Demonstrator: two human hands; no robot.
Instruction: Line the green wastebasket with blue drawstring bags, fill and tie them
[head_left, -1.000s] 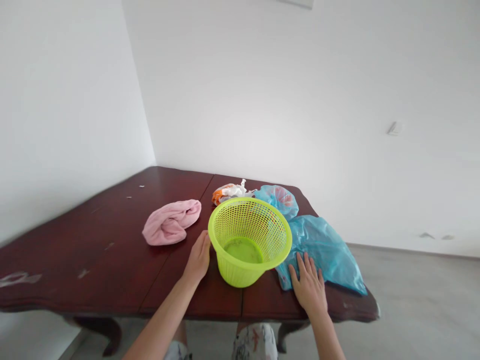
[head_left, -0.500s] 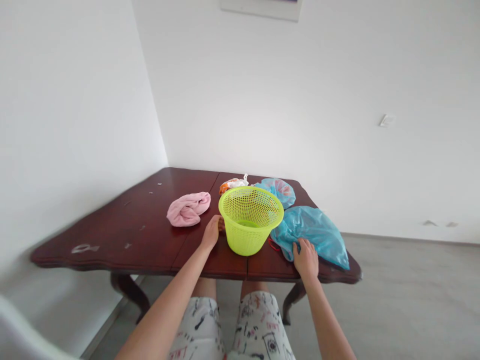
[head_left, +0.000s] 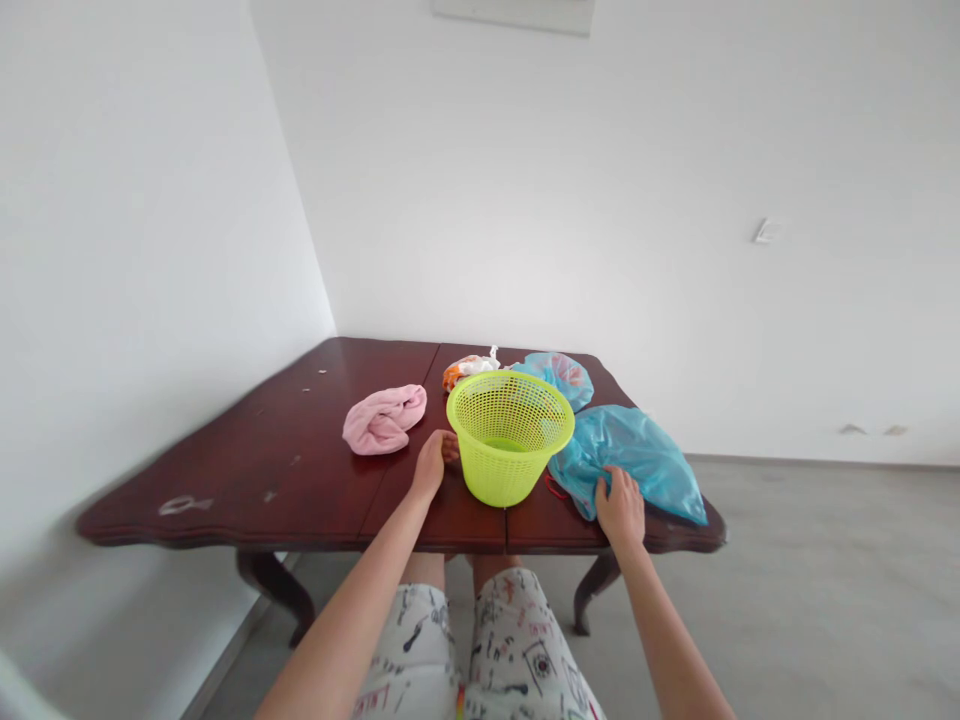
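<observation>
Dark red wooden table [head_left: 225, 482] spread across the left of the view, its scuffed top ending in a shaped edge. Pink towel [head_left: 384, 420] lay bunched in a loose roll near the middle, just beside the left hand [head_left: 431, 464]. That hand stood with its fingers together and lightly curled, pinching nothing that could be seen. Its fingertips [head_left: 450, 447] were at the lower wall of the lime-green plastic mesh basket [head_left: 510, 437], though whether they touched it was hard to tell. The basket stood upright with its wide rim up, between the two hands and fairly near the front edge. Being light, it could have skidded or tipped if those fingers pushed it off-centre. Behind it sat a crumpled white and orange plastic bag [head_left: 469, 368] and a rounded blue bag [head_left: 556, 378]. To the right, a larger blue plastic bag [head_left: 626, 460] lay flattened, its pointed end reaching the table's right edge. The right hand [head_left: 619, 508] rested on its near part with the fingers close together and slightly bent, any grip unclear. A red cord [head_left: 556, 488] showed beside the basket's foot; a hasty pull could have snagged it, or slid the slippery bag over the edge.
</observation>
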